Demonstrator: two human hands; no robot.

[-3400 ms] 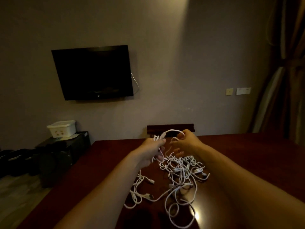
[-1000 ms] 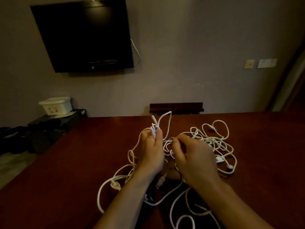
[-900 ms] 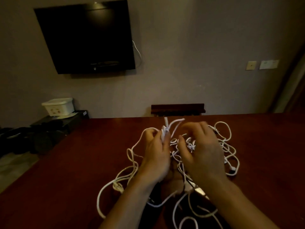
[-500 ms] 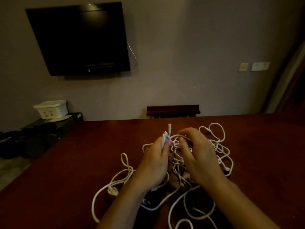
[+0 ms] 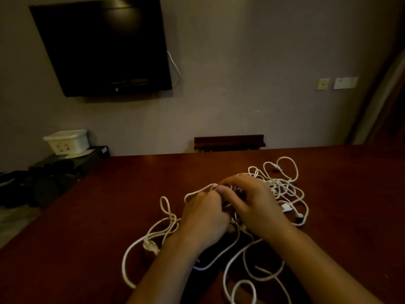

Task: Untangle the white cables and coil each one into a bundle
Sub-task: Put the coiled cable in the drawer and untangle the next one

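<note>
1. Head view: white cables lie in one tangled heap on the dark red table, loops spilling left, right and toward the near edge.
2. Left hand sits on the middle of the heap, fingers curled round a cable strand that arcs up at its fingertips.
3. Right hand is just beside it, touching; thumb and fingers pinch strands at the same spot.
4. Handling, my guess: cables are thin, light, limp, and smooth enough to slide through loops. They snag at knots and plugs.
5. Best hold, my guess: a free plug end, such as the plug right of the right hand or the one on the left, then feed it back through the loops. No bundle is coiled yet.
6. Writing: TV has a small mark on its lower edge, unreadable. The white box shows a pattern but no legible text.
</note>
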